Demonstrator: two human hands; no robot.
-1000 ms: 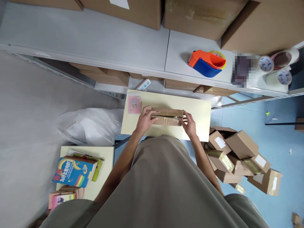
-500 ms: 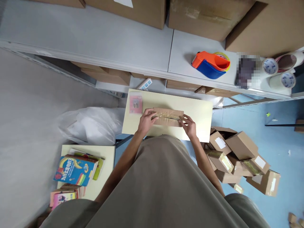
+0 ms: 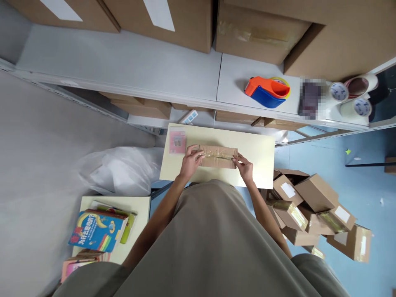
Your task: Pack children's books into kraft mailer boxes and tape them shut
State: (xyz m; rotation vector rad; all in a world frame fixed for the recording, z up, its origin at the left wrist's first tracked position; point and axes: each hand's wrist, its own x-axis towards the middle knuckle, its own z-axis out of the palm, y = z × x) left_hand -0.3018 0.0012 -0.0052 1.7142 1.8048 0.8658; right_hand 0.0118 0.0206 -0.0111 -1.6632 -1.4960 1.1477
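Note:
A small, flat cardboard box (image 3: 218,162) lies on the cream tabletop (image 3: 261,165), with shiny tape and a thin dark slit along its upper face. My left hand (image 3: 189,164) grips the box's left end, fingers bent over the tape there. At the opposite end, the fingers and thumb of my right hand (image 3: 245,168) pinch the right edge near the slit. Beyond my left hand, a pink booklet or card (image 3: 177,142) rests at the table's left side. The undersides of both fingers' grips are hidden.
An orange and blue tape dispenser (image 3: 267,91) and tape rolls (image 3: 355,107) stand on the grey shelf (image 3: 185,78) ahead, before large cartons (image 3: 262,33). Cardboard boxes (image 3: 315,190) pile up on the floor at right. Books (image 3: 99,231) and a plastic bag (image 3: 123,171) are at left.
The camera view has shifted slightly, so the shelf and table sit lower. Both hands keep to the box's ends, with small finger shifts. The dark slit looks narrower.

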